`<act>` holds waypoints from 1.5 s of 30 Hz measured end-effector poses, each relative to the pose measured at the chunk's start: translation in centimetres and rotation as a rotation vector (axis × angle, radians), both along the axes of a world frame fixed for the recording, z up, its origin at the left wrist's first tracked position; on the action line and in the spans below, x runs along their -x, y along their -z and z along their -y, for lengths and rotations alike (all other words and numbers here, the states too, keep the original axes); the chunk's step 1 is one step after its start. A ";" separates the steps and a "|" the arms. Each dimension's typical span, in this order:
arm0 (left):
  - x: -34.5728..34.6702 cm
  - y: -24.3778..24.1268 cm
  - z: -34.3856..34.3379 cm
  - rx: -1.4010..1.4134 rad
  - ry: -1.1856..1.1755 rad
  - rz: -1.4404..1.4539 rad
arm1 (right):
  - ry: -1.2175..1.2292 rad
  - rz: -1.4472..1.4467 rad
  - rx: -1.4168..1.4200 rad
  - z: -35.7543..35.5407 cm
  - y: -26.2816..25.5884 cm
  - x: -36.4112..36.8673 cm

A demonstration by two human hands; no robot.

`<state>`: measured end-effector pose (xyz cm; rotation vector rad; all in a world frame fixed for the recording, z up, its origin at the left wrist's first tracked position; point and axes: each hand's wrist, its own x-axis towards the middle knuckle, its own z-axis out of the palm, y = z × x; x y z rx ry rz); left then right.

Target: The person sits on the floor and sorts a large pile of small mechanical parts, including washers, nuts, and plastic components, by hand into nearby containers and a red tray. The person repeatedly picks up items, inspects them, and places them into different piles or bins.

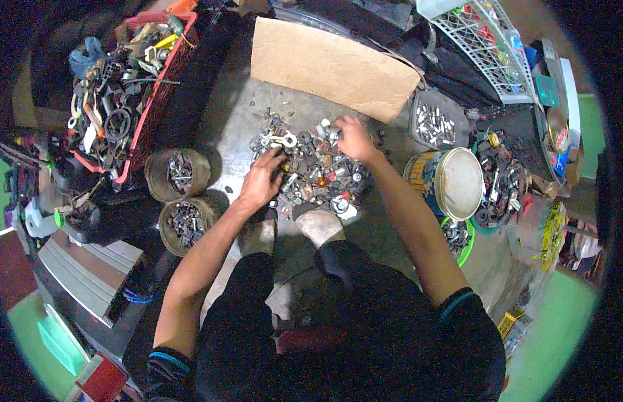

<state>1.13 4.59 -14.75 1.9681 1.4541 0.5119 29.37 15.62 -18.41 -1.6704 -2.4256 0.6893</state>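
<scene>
A heap of small mixed hardware and metal parts point(321, 166) lies on the concrete floor between my feet and a cardboard sheet. At the heap's left edge is my left hand point(262, 177), its fingers apart and nothing visible in them. Just beyond those fingertips sits a pale, lever-shaped part point(286, 139). My right hand point(356, 138) reaches into the upper right of the heap, fingertips bent down by a small shiny piece; whether it grips that piece is unclear. An orange translucent piece point(322, 181) and a round silver part point(340, 204) lie nearer my feet.
Two round tubs of metal parts point(205, 166) point(203, 213) stand left, below a red crate point(149, 108) piled with parts. The cardboard sheet point(331, 65) lies beyond the heap. Rightward are a grey bin of small cylindrical pieces point(461, 108), a lidded can point(459, 183) and a green basin point(469, 246).
</scene>
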 end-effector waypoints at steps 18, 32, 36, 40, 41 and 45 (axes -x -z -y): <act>0.1 0.6 -0.3 -0.069 -0.037 0.024 | -0.213 -0.004 0.458 1.2 -6.2 1.0; 0.0 1.1 0.2 0.011 -0.020 -0.044 | 0.010 0.163 -0.075 6.8 -5.1 3.5; 0.2 1.7 -0.1 -0.023 0.014 -0.048 | 0.124 0.112 -0.182 5.2 -3.6 3.4; 0.2 1.5 0.1 0.016 -0.010 -0.063 | -0.015 0.221 -0.097 5.7 -3.9 3.6; 0.4 1.8 0.2 0.020 -0.006 -0.071 | -0.068 0.256 -0.079 6.5 -4.0 3.7; 0.1 1.1 0.2 0.014 -0.004 -0.061 | -0.010 0.135 -0.059 6.6 -3.7 3.4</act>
